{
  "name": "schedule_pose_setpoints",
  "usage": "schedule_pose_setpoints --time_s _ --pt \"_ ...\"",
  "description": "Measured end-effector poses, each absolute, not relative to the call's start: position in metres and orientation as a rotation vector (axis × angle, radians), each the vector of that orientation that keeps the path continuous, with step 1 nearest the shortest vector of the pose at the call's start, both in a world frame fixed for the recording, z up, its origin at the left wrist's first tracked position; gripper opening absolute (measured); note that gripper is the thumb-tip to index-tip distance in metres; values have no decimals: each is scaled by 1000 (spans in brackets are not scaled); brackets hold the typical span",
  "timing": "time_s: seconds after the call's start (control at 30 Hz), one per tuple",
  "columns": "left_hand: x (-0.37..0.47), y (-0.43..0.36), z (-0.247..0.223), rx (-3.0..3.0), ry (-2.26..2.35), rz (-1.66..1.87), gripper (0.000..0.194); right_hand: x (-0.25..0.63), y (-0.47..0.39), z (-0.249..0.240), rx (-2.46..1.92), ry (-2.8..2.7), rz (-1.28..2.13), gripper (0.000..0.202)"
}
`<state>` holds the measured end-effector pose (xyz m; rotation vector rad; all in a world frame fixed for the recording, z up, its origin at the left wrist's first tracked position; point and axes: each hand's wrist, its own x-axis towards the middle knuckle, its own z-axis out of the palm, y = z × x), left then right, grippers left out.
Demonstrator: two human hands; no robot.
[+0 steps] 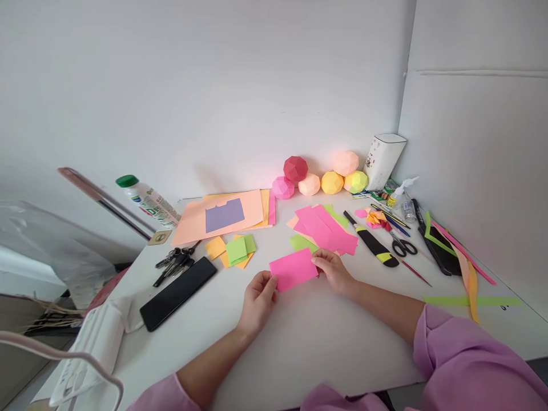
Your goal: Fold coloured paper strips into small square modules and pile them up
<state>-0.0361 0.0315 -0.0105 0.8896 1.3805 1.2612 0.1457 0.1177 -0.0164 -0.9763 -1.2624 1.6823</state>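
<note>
Pink paper spans both hands over the white table, left hand clamped on its left edge, right hand pinching its right; seems a positioning step, any next move calling for light, even fingers

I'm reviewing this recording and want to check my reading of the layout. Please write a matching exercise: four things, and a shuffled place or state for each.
1. Pink paper rectangle
2. Smartphone
3. Dark red paper ball
4. White bottle

A. Beside the keys
B. Topped with a green cap
C. Between left hand and right hand
D. Above the pink paper ball

Pairs: 1-C, 2-A, 3-D, 4-B
</note>
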Motion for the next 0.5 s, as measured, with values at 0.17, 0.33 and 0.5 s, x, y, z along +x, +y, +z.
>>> schedule_pose_setpoints --time_s 0.17,0.33,0.5 --pt "-46 37 -8 823 1291 1343 22 148 117 -19 -924 -1398 1734 15" --pt "-46 39 -5 741 1079 1149 23 151 120 -14 -873 -1353 1758 21" --pt "-40 32 -4 851 975 664 16 152 117 -5 -789 -1677 1938 25"
